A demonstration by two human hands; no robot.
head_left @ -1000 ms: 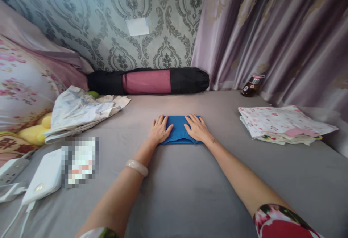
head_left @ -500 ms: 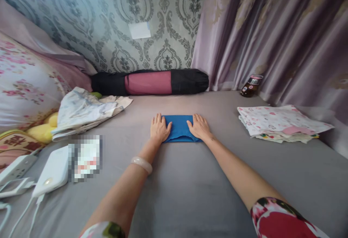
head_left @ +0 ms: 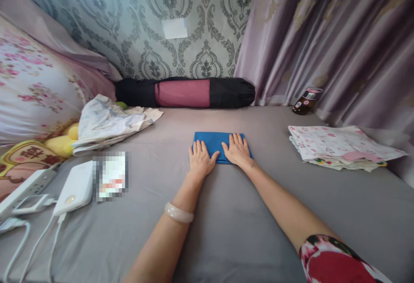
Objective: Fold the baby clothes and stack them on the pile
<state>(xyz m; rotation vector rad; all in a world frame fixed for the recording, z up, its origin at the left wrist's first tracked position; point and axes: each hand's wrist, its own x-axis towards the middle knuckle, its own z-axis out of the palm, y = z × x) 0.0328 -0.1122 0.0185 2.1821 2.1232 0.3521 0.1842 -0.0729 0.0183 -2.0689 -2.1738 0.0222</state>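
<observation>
A folded blue cloth (head_left: 214, 141) lies flat on the grey bed sheet (head_left: 220, 222) in front of me. My left hand (head_left: 202, 158) presses on its left part with fingers spread, covering the near left corner. Across the right part rests my right hand (head_left: 237, 148), palm down and fingers stretched out. Neither hand grips anything. A pale bangle (head_left: 178, 213) circles my left wrist. The cloth's near edge shows between the two thumbs.
At right lie folded printed cloths (head_left: 336, 143), with a dark bottle (head_left: 305, 102) behind. A black and pink rolled bag (head_left: 184, 93) runs along the wall. At left are rumpled cloths (head_left: 110, 119), a white power bank (head_left: 76, 186), a power strip (head_left: 29, 190) and cables.
My left hand has moved inward and nearer over the cloth. The cloth's near edge, which gaped in an open fold, now lies flatter. The view has shifted slightly.
</observation>
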